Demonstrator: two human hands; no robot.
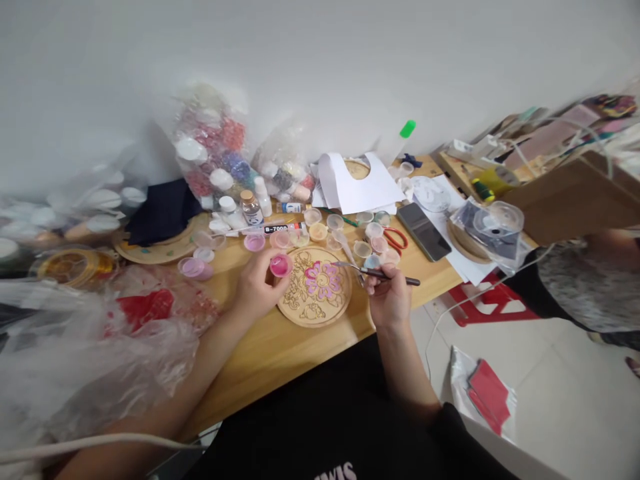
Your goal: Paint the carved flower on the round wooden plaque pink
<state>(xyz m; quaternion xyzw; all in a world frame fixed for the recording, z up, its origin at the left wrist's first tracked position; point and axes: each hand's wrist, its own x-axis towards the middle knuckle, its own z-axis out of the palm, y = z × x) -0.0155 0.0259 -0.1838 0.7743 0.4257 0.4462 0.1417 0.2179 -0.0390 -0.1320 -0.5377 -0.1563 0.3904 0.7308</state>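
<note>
My left hand (257,285) pinches a small plastic cup (281,267) with bright pink contents, tilted beside the left edge of a round wooden board (315,319). The board carries gold-outlined flowers, and its large central flower (324,280) has pink and purple petals. In my right hand (391,299) is a slim palette knife (383,274) with a dark handle, gripped between thumb and fingers. Its metal blade points left over the right side of the board. Whether anything sits on the blade is too small to tell.
Several small cups of colour (319,231) crowd behind the board, with a glue tube (283,229) and small bottles (251,208). Orange-handled scissors (397,240) and a phone (424,231) lie right. Plastic bags (95,373) fill the left. Another person (590,283) is at far right.
</note>
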